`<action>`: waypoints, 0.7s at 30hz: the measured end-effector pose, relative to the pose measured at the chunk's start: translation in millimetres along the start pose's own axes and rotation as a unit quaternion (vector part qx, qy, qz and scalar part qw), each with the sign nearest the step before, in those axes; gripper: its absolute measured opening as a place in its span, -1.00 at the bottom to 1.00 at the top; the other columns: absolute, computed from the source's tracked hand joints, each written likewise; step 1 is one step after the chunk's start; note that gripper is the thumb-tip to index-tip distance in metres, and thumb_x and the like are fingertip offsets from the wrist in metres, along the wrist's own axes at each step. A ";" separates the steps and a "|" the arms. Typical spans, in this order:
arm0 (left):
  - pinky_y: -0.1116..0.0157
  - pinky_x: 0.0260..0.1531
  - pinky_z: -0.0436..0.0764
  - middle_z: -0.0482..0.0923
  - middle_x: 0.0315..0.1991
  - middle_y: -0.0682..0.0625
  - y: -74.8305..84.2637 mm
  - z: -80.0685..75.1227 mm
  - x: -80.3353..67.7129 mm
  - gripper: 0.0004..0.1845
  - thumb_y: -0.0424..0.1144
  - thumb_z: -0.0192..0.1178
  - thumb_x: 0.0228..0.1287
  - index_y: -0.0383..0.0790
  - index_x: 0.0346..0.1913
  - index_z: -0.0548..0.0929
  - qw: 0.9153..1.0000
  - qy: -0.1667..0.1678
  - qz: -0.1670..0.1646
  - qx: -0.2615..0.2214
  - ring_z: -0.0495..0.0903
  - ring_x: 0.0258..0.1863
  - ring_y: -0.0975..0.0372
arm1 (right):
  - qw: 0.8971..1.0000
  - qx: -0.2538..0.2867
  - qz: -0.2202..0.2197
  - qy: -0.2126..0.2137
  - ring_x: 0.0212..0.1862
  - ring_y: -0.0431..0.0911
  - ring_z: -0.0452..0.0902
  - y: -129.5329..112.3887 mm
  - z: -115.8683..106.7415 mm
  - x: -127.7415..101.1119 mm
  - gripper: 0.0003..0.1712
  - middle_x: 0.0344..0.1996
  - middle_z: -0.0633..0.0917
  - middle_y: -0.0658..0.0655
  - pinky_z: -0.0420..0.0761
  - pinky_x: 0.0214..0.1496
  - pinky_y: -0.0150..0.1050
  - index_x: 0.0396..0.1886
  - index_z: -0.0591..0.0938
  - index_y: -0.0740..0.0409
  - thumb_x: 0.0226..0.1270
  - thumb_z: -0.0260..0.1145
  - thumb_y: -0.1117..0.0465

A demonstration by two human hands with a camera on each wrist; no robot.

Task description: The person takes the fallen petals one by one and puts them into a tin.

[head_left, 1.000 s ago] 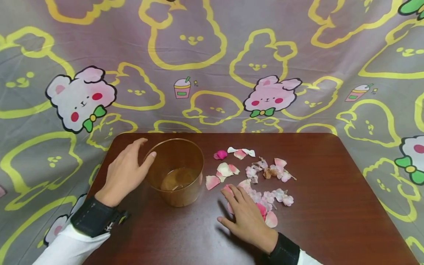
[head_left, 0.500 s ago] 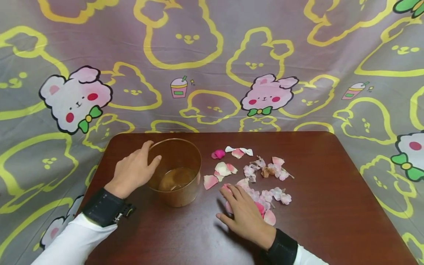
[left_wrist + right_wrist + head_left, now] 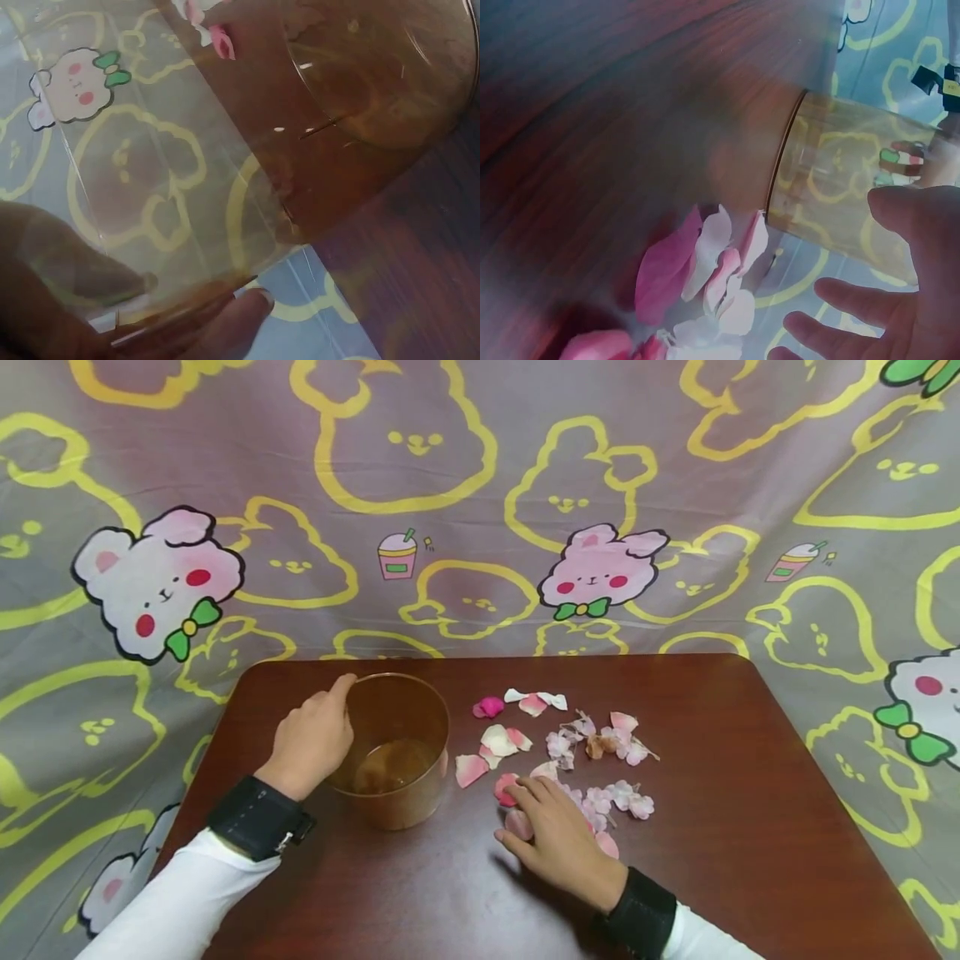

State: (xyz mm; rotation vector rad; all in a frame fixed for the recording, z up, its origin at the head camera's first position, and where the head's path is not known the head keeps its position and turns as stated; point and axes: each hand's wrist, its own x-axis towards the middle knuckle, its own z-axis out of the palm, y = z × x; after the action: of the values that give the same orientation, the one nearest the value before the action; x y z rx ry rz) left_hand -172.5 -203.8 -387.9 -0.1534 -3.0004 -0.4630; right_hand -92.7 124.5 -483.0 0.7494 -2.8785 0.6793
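A see-through amber bucket [image 3: 408,802] stands upright on the table's left half. My left hand [image 3: 311,743] grips its wall at the left rim. Thumb and finger lie on either side of that wall in the left wrist view, where the bucket's round base [image 3: 382,82] also shows. To the right, my right hand [image 3: 566,843] hovers low over a loose pile of petals, fingers spread and relaxed. A deep pink petal [image 3: 507,789] peeks out by its fingertips, and pale pink blossoms [image 3: 600,802] lie just past them. Part of the pile is hidden beneath the palm.
Cream and pink petals [image 3: 501,742] lie between bucket and blossoms. Behind them are a magenta petal [image 3: 489,707] and white and pink ones [image 3: 534,702]. More blossoms [image 3: 600,743] spread farther right. A patterned cloth [image 3: 465,485] hangs behind the brown table [image 3: 750,827].
My left hand has moved right to the bucket's rim and now holds it. My right hand has hardly moved over the petals. The head view has shifted slightly.
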 end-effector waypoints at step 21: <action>0.02 -0.70 0.43 0.60 -0.36 -0.36 -0.3 3.7 -0.2 -0.40 -0.47 -0.03 0.27 -0.19 0.41 0.37 1.000 0.019 -0.017 -0.013 0.56 -0.58 -0.19 | 0.998 0.013 0.026 0.062 0.13 0.06 0.61 36.4 -22.3 9.7 -0.54 0.03 0.72 0.15 0.65 0.15 0.00 0.07 0.68 0.19 0.21 0.52 0.11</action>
State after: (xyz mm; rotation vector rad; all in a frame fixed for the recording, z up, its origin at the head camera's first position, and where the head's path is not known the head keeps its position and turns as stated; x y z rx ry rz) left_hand -172.6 -203.0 -391.4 -0.0944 -2.9645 -0.5019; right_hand -119.4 158.5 -475.6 0.6146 -2.7900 0.7423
